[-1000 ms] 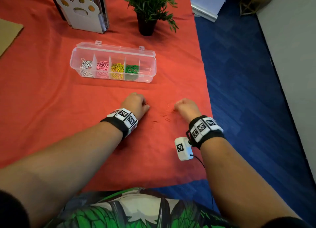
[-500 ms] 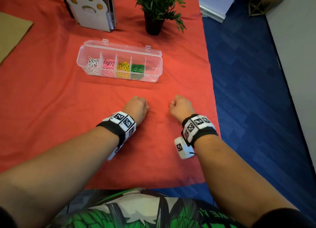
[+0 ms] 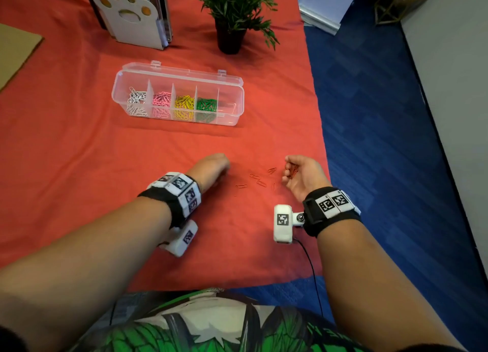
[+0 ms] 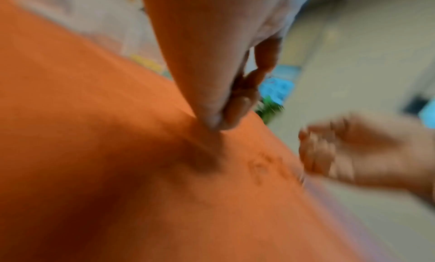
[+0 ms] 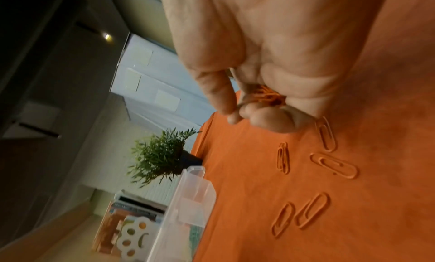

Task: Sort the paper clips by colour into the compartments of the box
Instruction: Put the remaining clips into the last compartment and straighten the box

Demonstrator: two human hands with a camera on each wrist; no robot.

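Clips, orange (image 3: 261, 180): about five lie loose on the red cloth (image 3: 79, 145) of the desk, nearer the person than the box (image 3: 177, 98) and towards its right end, between the two hands. In the right wrist view the same clips (image 5: 306, 213) lie flat and apart from one another, none touching the box.

Box: clear plastic, lid open and folded back. From its left end the compartments hold white clips (image 3: 136, 100), pink clips (image 3: 161, 103), yellow clips (image 3: 184, 106) and green clips (image 3: 206, 107). What the compartment at its right end holds cannot be made out.

Right hand (image 3: 303, 173): nearer the person than the box's right end, palm turned up and inward, fingers curled round a small bundle of orange clips (image 3: 292, 172). The right wrist view confirms it: the bundle (image 5: 268, 96) sits cupped in the curled fingers (image 5: 270, 120), thumb closing over the top.

Left hand (image 3: 211, 168): nearer the person than the middle of the box, knuckles up, fingertips down on the cloth. The left wrist view is blurred; thumb and fingertips (image 4: 226, 115) are drawn together at the cloth, but whether they pinch a clip cannot be told.

Beyond the box: a potted plant (image 3: 232, 13) and a white paw-cutout holder (image 3: 129, 13).
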